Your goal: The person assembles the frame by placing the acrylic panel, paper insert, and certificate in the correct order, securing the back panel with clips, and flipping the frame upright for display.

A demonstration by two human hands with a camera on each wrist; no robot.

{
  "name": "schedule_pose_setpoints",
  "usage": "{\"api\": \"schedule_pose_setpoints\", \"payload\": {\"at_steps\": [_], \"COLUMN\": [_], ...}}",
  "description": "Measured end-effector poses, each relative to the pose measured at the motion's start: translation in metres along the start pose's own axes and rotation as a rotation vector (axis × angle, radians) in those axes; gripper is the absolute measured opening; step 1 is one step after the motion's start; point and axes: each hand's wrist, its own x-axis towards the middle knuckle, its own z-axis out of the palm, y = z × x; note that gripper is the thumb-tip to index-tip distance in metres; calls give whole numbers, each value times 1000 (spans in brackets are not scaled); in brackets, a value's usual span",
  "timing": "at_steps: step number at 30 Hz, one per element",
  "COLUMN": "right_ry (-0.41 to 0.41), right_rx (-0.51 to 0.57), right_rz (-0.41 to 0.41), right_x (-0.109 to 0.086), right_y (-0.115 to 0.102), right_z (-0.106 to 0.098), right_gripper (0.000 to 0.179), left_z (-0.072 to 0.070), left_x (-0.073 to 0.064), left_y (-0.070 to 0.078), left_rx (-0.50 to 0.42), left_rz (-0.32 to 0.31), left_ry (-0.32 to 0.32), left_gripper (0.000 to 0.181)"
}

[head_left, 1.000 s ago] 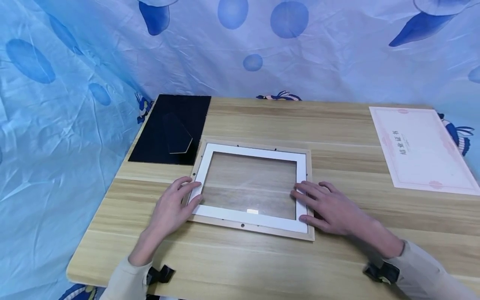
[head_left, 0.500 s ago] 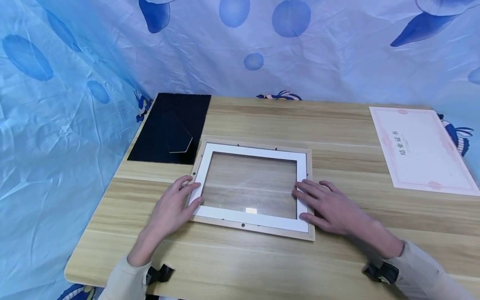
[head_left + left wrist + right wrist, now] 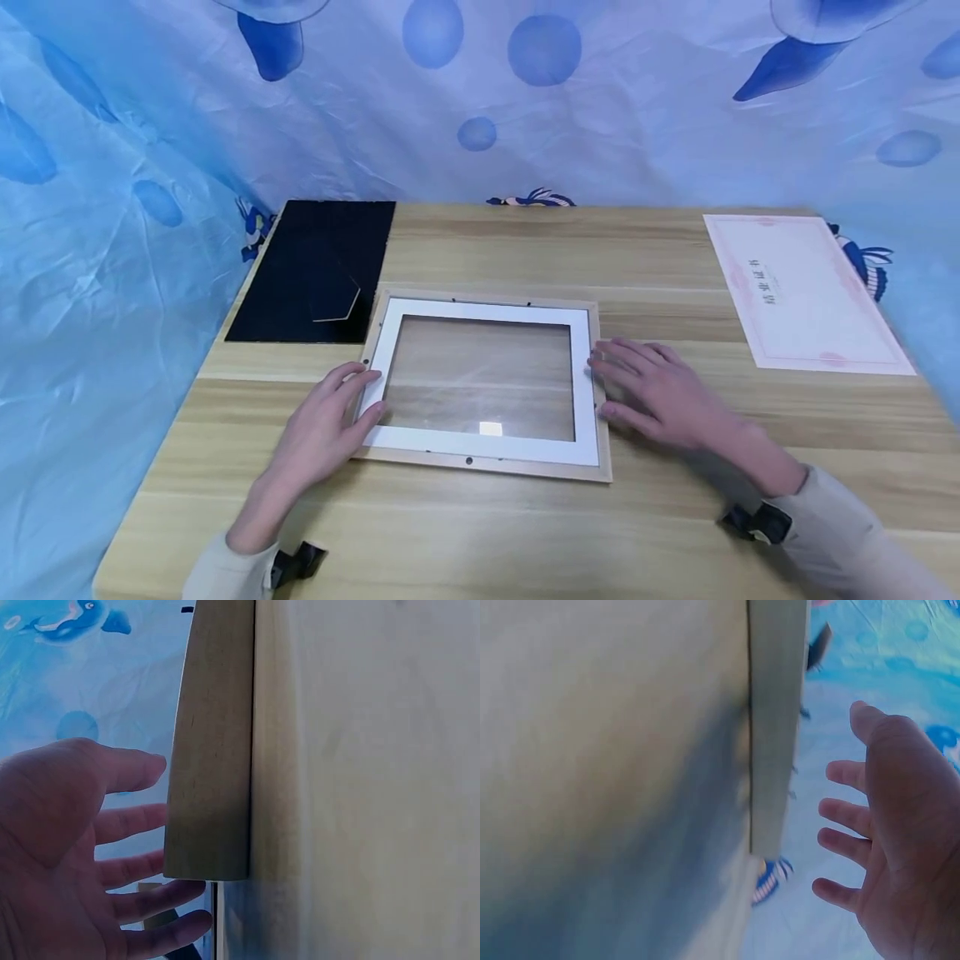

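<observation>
A light wooden picture frame (image 3: 469,467) lies back side up in the head view, with a white mat (image 3: 487,444) and a transparent pane (image 3: 480,375) inside it. Small dark tabs stand along its inner edges. My left hand (image 3: 318,429) rests on the frame's left side, its thumb and fingertips over the mat's border. In the left wrist view the fingers (image 3: 131,868) meet the frame's outer edge. My right hand (image 3: 663,396) hovers at the right side, fingers relaxed and spread. The right wrist view shows a gap between the right fingers (image 3: 847,815) and the frame's edge (image 3: 772,750).
A black backing board (image 3: 307,258) with a fold-out stand lies at the table's back left. To the right lies a pink-bordered paper certificate (image 3: 817,308). The wooden table (image 3: 525,533) is bordered by a blue patterned cloth (image 3: 360,117) behind and at the left.
My right hand has lifted off the mat and moved slightly outward to the right. The left hand stays on the frame. The head view has shifted, so everything on the table appears further left.
</observation>
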Motion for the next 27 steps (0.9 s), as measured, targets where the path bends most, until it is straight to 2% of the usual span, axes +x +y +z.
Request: {"api": "schedule_pose_setpoints", "payload": {"at_steps": [6,11,16,22,27], "right_ry": [48,53,22,-72,-69], "right_rx": [-17,-15,-4,2,2], "right_rz": [103,222,363,584,643], "right_x": [-7,-23,-47,-79,-92], "right_y": [27,54,86,116,129], "right_z": [-11,-19,-25,-34,-44], "right_gripper": [58,61,69,80,81], "left_z": [-5,-6,-6,-7,-9], "left_x": [-3,-5,-4,-4,-1], "left_y": [0,-1,-1,0,0], "left_rx": [12,23,22,27,24], "left_rz": [-6,-13,-11,-18,-26], "left_ry": [9,25,33,30,42], "left_gripper": [44,44,45,46,48]}}
